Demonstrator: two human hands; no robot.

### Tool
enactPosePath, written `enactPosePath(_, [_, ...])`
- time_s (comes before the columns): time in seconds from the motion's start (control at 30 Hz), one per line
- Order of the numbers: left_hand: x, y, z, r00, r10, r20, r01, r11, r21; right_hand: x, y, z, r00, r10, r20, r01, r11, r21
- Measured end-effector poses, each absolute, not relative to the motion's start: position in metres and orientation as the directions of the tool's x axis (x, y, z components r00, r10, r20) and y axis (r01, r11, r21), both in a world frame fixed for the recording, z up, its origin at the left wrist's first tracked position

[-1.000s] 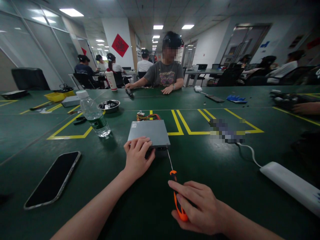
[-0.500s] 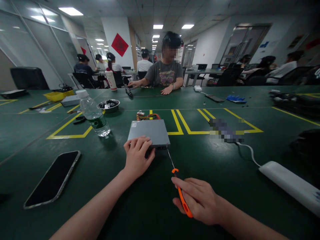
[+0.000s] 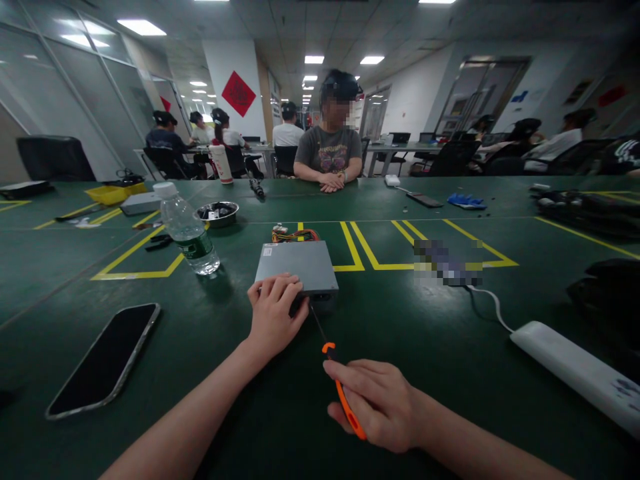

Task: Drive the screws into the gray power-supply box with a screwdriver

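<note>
Your grey metal power supply unit (image 3: 305, 257) lies flat on the green table (image 3: 265, 427), straight in front of you, its coloured cable bundle (image 3: 313, 235) behind its far edge. Your left hand (image 3: 277, 310) grasps its near left edge, fingers over the top. Your right hand (image 3: 375, 403) grips the orange-and-black screwdriver (image 3: 347, 407), its shaft slanting up to the near side beside your left thumb; you cannot tell whether the tip touches. Left of the unit stands a water bottle (image 3: 187, 230), with a smartphone (image 3: 103, 360) nearer you; a white power strip (image 3: 570, 370) lies far right. Across the table, a co-worker's hands (image 3: 331, 183) rest together.
</note>
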State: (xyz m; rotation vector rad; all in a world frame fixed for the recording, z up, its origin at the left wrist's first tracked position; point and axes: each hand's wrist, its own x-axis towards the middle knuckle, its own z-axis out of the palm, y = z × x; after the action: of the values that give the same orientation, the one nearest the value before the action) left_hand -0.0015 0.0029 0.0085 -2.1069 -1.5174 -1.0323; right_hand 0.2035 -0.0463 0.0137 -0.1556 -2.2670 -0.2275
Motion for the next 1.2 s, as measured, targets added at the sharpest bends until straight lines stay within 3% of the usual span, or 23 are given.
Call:
enactPosePath(0.43, [-0.001, 0.003, 0.009, 0.161, 0.673, 0.722, 0.920, -0.367, 0.137, 0.202, -0.042, 0.012, -0.636, 0.053, 0.770, 0.217, 0.970, 0.112])
enactPosePath(0.63, [-0.001, 0.002, 0.010, 0.162, 0.672, 0.723, 0.920, -0.367, 0.135, 0.197, -0.050, 0.018, -0.699, 0.128, 0.703, 0.229, 0.972, 0.050])
enactPosePath(0.83, [-0.001, 0.000, 0.013, 0.163, 0.684, 0.711, 0.922, -0.361, 0.137, 0.197, -0.062, 0.028, -0.749, 0.148, 0.646, 0.306, 0.942, 0.139])
enactPosePath(1.03, [0.000, -0.003, 0.013, 0.157, 0.695, 0.702, 0.920, -0.361, 0.152, 0.185, -0.088, 0.019, -0.579, 0.412, 0.703, 0.633, 0.772, 0.068])
enactPosePath(1.2, [0.003, -0.005, 0.012, 0.117, 0.711, 0.693, 0.934, -0.317, 0.167, 0.167, -0.102, 0.009, -0.441, 0.606, 0.662, 0.800, 0.600, -0.017])
